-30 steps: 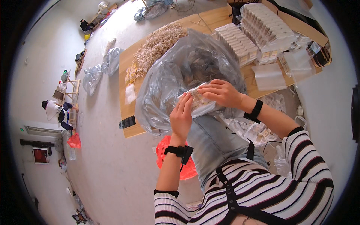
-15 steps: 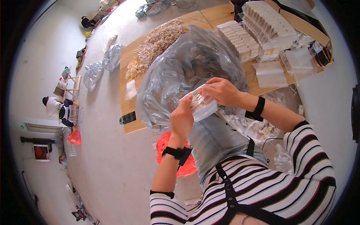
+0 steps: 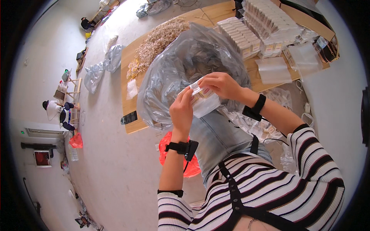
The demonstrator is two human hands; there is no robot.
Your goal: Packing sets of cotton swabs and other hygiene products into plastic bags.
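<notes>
Both hands grip a clear plastic bag [image 3: 207, 106] over my lap, with small printed packets showing through its film. My left hand [image 3: 181, 109] pinches the bag's upper left corner, fingers closed. On the upper right side, my right hand [image 3: 222, 85] is closed on the same bag, fingertips along its top edge. Just beyond them a large grey plastic sack [image 3: 162, 77] gapes at the table edge, its dark inside partly hidden by my hands.
On the wooden table [image 3: 129, 73] lie a heap of small beige pieces [image 3: 163, 40], stacked packs [image 3: 241, 38] and flat clear bags [image 3: 273, 70]. A dark phone-like object [image 3: 129, 118] rests at the left corner. A red bag [image 3: 166, 148] is below. A person [image 3: 63, 113] sits far left.
The held bag and both hands have shifted slightly left and up. My fingers have moved along its top edge, which now looks flatter and straighter.
</notes>
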